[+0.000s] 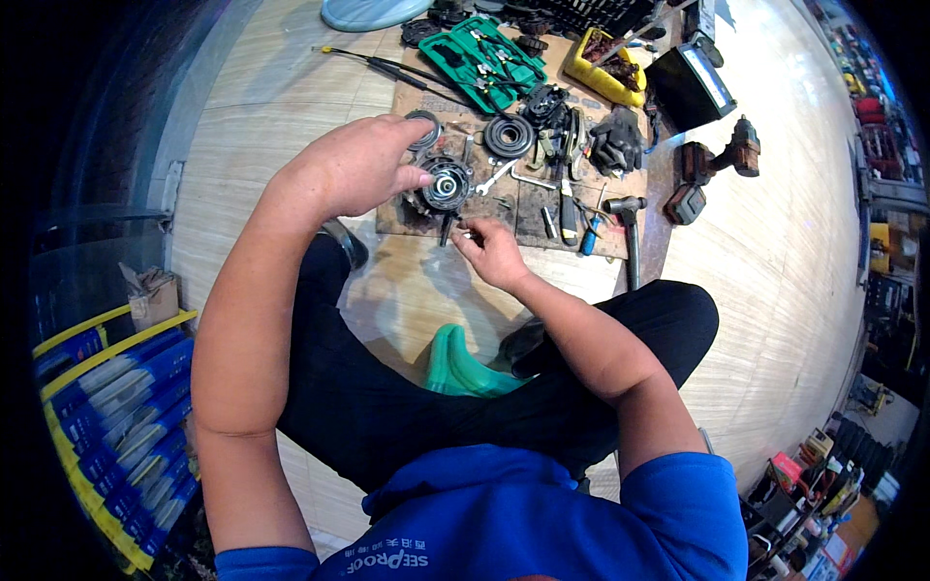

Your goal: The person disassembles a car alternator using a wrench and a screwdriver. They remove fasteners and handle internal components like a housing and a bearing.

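Now the round black-and-silver metal assembly [447, 184], lying on the brown cardboard mat [542, 218] on the floor, is steadied by the left hand [354, 169], fingers curled over it. A small tool, too small to identify, is pinched in the right hand [492, 252]; careful alignment seems needed next.

Green tool case [481, 56]; yellow tray [603, 77]; blue shirt [542, 523]; black trousers [387, 397].

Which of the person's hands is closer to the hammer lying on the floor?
The right hand. It works a short way to the left of the hammer, while the left hand is farther left, resting on the round metal part.
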A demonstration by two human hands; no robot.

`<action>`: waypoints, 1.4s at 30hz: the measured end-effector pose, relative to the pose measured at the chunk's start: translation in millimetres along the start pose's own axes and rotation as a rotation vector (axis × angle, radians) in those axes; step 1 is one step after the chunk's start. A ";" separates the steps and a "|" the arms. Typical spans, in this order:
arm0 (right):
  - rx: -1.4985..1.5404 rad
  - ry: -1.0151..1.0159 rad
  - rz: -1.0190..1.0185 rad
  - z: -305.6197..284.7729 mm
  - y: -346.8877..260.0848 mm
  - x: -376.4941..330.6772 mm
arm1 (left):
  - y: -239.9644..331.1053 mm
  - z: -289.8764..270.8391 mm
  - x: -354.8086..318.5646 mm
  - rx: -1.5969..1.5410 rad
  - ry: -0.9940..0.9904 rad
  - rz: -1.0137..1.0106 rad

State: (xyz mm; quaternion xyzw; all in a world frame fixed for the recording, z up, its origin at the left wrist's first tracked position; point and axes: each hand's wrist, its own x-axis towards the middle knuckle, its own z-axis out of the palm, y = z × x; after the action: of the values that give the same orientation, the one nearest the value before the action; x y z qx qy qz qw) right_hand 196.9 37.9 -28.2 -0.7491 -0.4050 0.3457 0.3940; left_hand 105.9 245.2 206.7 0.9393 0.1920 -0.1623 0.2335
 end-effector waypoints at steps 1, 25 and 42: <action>-0.008 0.013 -0.011 0.8 -2.3 -1.5 | -0.4 0.1 -0.2 -0.002 0.001 0.002; 1.020 -0.322 0.468 -11.8 30.5 11.2 | 2.9 3.9 7.0 0.028 -0.011 0.013; 0.110 -0.053 0.051 -2.4 8.7 1.5 | -4.6 6.8 3.5 0.002 0.034 0.022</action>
State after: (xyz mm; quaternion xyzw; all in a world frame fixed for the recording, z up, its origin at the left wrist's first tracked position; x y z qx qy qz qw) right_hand 202.5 35.4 -35.0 -0.7271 -0.3764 0.3972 0.4146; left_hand 105.5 246.5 197.9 0.9442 0.1853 -0.1436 0.2312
